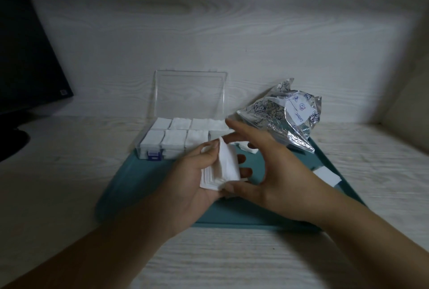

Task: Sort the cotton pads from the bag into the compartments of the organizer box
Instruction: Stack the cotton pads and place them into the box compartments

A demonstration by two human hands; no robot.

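My left hand (197, 179) holds a stack of white square cotton pads (220, 170) upright over the teal tray, thumb on top of the stack. My right hand (267, 163) is beside the stack, fingers spread around it, thumb at the stack's lower edge. The clear organizer box (162, 147) stands at the tray's back left with its lid up; its compartments hold white pads. The crumpled silver bag (285, 119) lies at the back right of the tray.
The teal tray (139, 186) rests on a pale wood-grain table. Loose pads lie on the tray at the right (327, 176) and behind my right hand (246, 148). A dark monitor (25, 56) stands at the far left. A wall rises on the right.
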